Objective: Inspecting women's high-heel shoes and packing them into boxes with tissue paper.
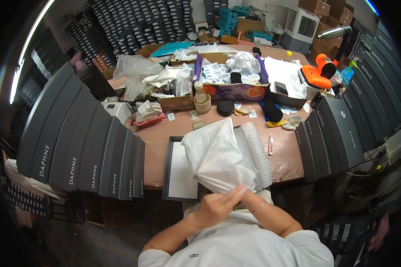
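Note:
A white tissue-like wrapper lies bunched over an open dark box, whose left part has a pale inside with faint print. Clear bubble wrap runs along the wrapper's right side. My left hand is at the wrapper's near edge, its fingers curled together and slightly blurred; what they hold, if anything, is hidden. My right hand, with a bracelet at the wrist, meets the left hand by the same edge. Its fingers are mostly hidden behind the left hand and the wrapper.
Dark shoeboxes are stacked at the left, and another stack stands at the right. Thread snips lie right of the bubble wrap. Farther back are a purple carton of crumpled paper, a bottle and an orange device.

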Available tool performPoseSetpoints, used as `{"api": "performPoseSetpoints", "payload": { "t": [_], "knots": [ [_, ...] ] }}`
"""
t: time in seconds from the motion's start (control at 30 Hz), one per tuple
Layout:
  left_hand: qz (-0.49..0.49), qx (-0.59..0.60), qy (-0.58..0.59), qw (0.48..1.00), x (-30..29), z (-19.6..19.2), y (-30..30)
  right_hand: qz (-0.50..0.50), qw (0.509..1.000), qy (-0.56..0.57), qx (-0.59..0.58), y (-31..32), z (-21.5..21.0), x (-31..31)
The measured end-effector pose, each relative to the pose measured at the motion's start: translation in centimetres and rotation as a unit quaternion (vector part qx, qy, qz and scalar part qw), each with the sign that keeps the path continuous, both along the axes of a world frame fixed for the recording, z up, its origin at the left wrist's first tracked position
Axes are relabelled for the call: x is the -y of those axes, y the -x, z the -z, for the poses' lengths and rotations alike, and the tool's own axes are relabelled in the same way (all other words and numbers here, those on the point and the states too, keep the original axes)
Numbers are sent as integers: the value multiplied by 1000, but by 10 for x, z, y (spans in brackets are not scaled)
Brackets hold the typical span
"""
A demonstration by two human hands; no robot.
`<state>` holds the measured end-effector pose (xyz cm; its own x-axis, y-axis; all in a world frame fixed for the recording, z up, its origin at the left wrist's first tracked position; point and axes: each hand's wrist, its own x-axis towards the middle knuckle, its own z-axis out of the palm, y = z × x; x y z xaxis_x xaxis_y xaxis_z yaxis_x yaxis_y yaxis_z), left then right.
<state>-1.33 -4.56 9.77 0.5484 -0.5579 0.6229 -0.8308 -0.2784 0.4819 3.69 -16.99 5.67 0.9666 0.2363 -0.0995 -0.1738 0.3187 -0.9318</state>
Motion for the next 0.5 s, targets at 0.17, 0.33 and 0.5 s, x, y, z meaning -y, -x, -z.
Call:
{"api": "performPoseSetpoints", "payload": {
  "t": [0.17,0.33,0.5],
  "knots": [
    [-204,-237,283,907,-40,25,43,-159,968,181,73,-7,-19,8],
    [-139,-644,555,507,-49,96,27,-311,830,439,146,27,-49,-32],
    [-155,-521,440,715,-90,61,4,-399,912,1,-98,62,29,71]
  ]
}}
